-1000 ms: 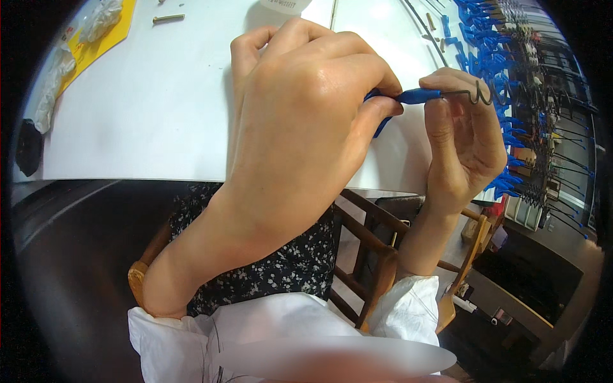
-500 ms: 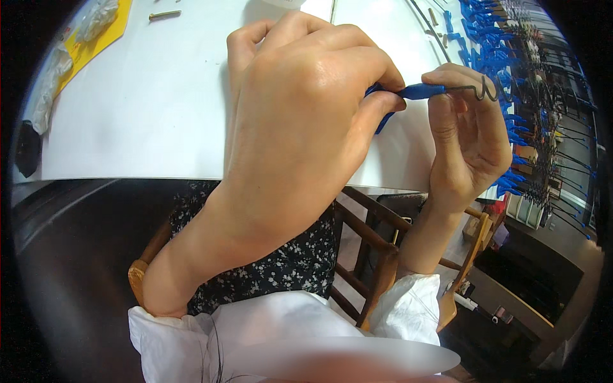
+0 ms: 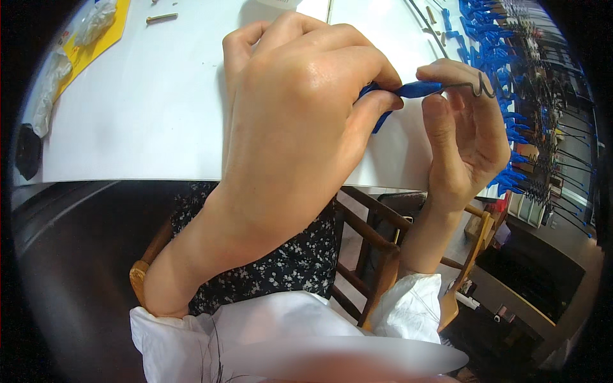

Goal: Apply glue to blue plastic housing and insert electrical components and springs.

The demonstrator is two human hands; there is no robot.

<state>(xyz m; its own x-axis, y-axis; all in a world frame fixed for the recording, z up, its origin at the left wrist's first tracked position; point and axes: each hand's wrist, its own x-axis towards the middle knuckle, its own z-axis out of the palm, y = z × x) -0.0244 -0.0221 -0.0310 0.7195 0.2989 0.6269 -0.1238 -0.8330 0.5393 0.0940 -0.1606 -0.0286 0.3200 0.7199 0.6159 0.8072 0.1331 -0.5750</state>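
A white top [image 3: 274, 317] with loose, creased sleeves [image 3: 412, 309] is worn with a pale-flowered black garment [image 3: 274, 274].

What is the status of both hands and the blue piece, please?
Left hand pinching blue piece. Right hand at its wire end, contact unclear. Left hand hides part of piece.

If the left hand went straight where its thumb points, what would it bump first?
Probably the right hand, beyond the blue piece that the left hand pinches, though depth is unclear.
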